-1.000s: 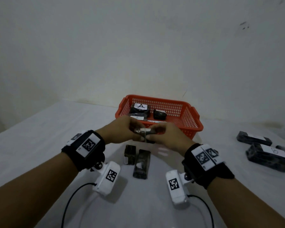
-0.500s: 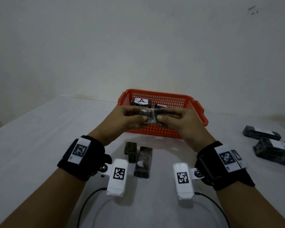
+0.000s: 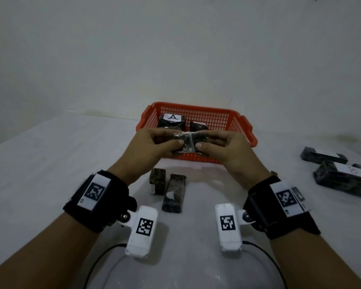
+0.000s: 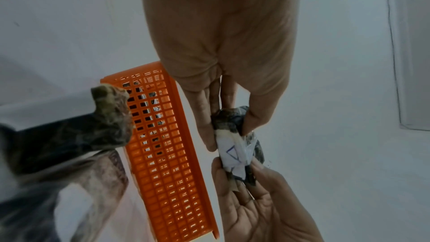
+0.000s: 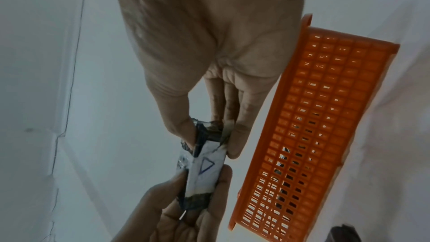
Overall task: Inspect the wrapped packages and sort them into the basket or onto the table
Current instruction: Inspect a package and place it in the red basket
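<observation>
A small dark wrapped package (image 3: pixel 187 142) is held in the air between both hands, in front of the orange basket's (image 3: pixel 196 107) near wall. My left hand (image 3: pixel 176 140) pinches its left end and my right hand (image 3: pixel 202 140) pinches its right end. The wrist views show a white label with a blue triangle on the package (image 4: pixel 235 152) (image 5: pixel 204 168). Inside the basket lie a package labelled A (image 3: pixel 171 122) and another dark package (image 3: pixel 198 127). Two more wrapped packages (image 3: pixel 157 183) (image 3: pixel 174 192) lie on the table below my hands.
At the right of the white table (image 3: pixel 50 163) lie several dark packages with white labels (image 3: pixel 323 156) (image 3: pixel 344 180). A pale wall stands close behind the basket. Cables run from the wrist cameras toward the table's near edge.
Both hands have raised the small package from just above the table to the height of the basket's front wall. Over the last half second they have hardly moved.
</observation>
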